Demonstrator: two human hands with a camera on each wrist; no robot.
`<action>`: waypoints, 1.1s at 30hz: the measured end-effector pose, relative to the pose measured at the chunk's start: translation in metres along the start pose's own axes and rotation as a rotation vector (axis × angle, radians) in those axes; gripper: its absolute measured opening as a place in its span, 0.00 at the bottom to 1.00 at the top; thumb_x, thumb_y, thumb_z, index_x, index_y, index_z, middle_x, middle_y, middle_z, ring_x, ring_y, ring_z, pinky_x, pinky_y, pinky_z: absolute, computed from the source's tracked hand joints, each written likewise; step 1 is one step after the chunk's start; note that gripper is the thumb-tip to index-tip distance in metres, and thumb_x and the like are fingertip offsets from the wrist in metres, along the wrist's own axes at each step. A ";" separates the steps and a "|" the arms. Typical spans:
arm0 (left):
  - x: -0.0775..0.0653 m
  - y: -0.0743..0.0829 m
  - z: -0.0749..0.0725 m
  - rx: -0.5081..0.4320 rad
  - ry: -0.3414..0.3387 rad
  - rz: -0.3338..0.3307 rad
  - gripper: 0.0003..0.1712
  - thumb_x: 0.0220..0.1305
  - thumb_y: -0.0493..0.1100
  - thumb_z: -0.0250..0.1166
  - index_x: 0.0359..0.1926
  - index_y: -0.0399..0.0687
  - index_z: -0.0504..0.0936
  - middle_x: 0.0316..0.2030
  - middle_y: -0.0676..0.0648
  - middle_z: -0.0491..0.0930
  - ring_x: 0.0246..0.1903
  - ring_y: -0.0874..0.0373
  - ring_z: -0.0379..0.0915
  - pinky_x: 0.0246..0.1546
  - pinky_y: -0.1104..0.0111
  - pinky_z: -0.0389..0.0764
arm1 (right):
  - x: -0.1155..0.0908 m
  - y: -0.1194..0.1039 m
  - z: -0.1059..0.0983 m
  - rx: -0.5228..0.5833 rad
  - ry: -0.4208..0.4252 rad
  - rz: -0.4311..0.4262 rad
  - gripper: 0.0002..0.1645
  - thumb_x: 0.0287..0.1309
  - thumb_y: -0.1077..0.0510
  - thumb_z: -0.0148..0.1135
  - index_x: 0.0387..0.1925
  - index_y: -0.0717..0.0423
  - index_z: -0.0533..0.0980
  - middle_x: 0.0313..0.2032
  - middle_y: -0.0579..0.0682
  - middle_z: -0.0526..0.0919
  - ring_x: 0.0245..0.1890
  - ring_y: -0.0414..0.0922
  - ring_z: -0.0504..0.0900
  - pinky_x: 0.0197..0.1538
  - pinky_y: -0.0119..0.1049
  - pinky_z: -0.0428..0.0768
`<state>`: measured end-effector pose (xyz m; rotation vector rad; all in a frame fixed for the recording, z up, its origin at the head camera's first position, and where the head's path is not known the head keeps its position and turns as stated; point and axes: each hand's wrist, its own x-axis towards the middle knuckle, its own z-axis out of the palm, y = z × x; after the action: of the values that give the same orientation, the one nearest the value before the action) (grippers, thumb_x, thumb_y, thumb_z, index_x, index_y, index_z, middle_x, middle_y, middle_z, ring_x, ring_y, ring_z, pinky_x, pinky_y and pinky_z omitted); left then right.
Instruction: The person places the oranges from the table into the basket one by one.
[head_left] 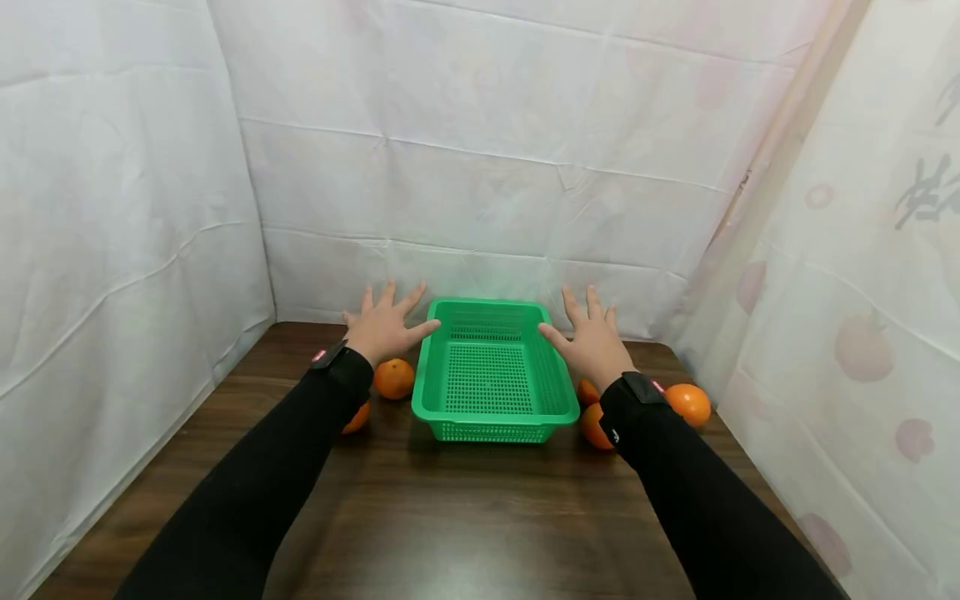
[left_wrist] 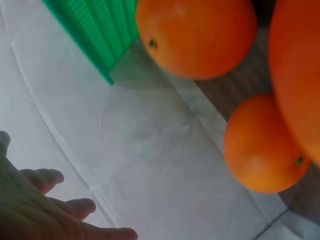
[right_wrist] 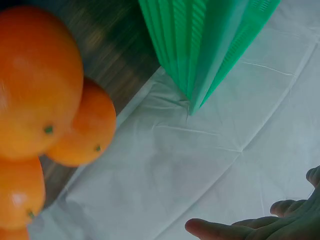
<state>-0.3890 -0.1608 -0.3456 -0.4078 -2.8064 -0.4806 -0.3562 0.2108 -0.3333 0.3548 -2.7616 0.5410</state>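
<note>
A green plastic basket (head_left: 489,427) with perforated walls stands on the table, and nothing shows inside it. My left hand (head_left: 384,327) hovers by the basket's left rim, fingers spread, holding nothing. On the other side my right hand (head_left: 595,343) is likewise spread near the right rim, apart from it. Beneath the left hand lies an orange (head_left: 393,378), with another orange (head_left: 356,418) partly hidden by the sleeve. To the right, an orange (head_left: 687,404) sits beyond the right wrist, and another orange (head_left: 596,427) is partly covered by the cuff.
The dark wooden table (head_left: 450,525) reaches back to a white cloth wall (head_left: 480,192). White curtains close in both sides, the right curtain (head_left: 840,358) with a printed fruit pattern. Several oranges crowd both sides of the basket, as the wrist views show.
</note>
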 end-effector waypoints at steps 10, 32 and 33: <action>-0.031 0.007 0.019 -0.073 0.025 0.004 0.45 0.60 0.83 0.41 0.73 0.84 0.36 0.76 0.44 0.34 0.69 0.30 0.26 0.56 0.24 0.36 | -0.030 0.007 0.014 0.021 0.041 -0.028 0.46 0.66 0.23 0.39 0.75 0.29 0.34 0.75 0.51 0.26 0.70 0.64 0.27 0.66 0.69 0.46; -0.084 0.037 0.028 -0.159 0.099 0.077 0.44 0.64 0.79 0.43 0.75 0.79 0.39 0.76 0.46 0.37 0.70 0.35 0.29 0.60 0.29 0.40 | -0.069 -0.009 0.003 0.240 -0.017 -0.033 0.42 0.71 0.29 0.39 0.76 0.30 0.34 0.74 0.43 0.22 0.72 0.61 0.35 0.62 0.69 0.56; -0.085 0.039 0.029 -0.167 0.097 0.088 0.44 0.65 0.79 0.43 0.75 0.79 0.39 0.76 0.45 0.37 0.70 0.35 0.30 0.60 0.30 0.40 | -0.071 -0.008 0.000 0.248 -0.028 -0.041 0.42 0.71 0.29 0.39 0.76 0.30 0.34 0.74 0.42 0.22 0.71 0.62 0.36 0.62 0.69 0.56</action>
<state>-0.3041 -0.1345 -0.3863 -0.5254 -2.6515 -0.6977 -0.2881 0.2166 -0.3551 0.4769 -2.7116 0.8768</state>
